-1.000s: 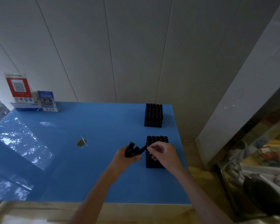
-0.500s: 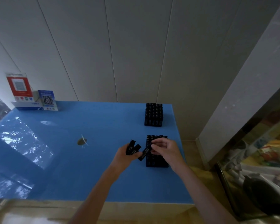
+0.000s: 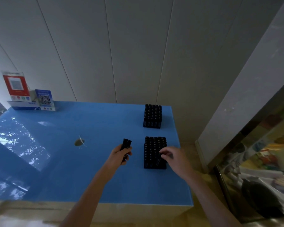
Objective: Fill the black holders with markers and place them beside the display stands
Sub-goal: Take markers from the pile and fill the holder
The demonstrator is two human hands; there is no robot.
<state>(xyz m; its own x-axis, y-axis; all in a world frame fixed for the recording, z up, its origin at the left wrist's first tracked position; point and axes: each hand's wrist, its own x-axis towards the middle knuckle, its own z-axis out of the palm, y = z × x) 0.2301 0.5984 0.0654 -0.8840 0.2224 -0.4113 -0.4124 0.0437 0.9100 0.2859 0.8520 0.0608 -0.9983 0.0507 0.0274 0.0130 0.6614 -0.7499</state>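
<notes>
Curled around a small bundle of black markers point(image 3: 125, 147), my left hand point(image 3: 120, 152) holds them upright, tips pointing toward the blue table's point(image 3: 72, 169) far edge. My right hand point(image 3: 174, 155) pinches one marker over the near black marker-filled holder point(image 3: 154, 152) by the right edge.

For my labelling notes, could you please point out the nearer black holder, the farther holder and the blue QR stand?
nearer black holder point(image 3: 152, 151), head view, top
farther holder point(image 3: 152, 115), head view, top
blue QR stand point(image 3: 45, 99), head view, front face
</notes>
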